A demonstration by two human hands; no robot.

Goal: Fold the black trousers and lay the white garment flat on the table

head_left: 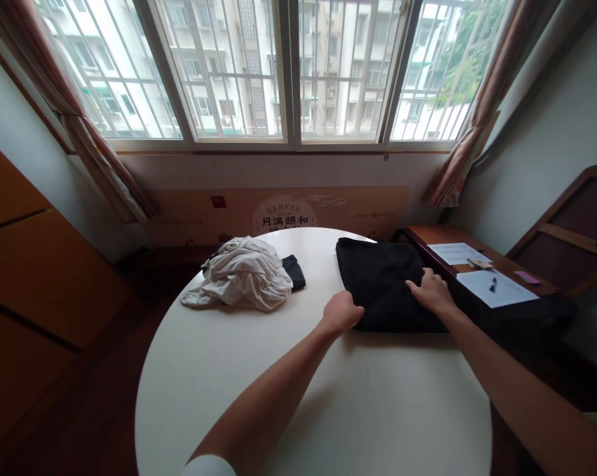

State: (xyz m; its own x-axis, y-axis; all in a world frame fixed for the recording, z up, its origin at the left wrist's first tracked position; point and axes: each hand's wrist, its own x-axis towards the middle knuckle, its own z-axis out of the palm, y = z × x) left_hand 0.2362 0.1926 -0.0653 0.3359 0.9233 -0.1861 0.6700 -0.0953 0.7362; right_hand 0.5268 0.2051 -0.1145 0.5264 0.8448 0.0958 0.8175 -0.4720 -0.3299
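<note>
A black folded cloth (382,277), perhaps a garment, lies at the right side of the round white table. My left hand (344,311) is closed on its near left edge. On the right part of the same cloth, my right hand (431,291) grips the fabric, thumb toward the middle and fingers at the far side. To the left rests a crumpled pale grey cloth (248,274) in a loose heap. Beside that heap, partly covered by it, is a small black folded cloth (293,272).
The round white table (219,370) fills the middle. Against its right side stands a wooden desk (417,235) with papers (496,288), a pen and a pink note (527,277). Printed cardboard (179,215) leans under the barred window; a wooden cabinet (25,264) is at left.
</note>
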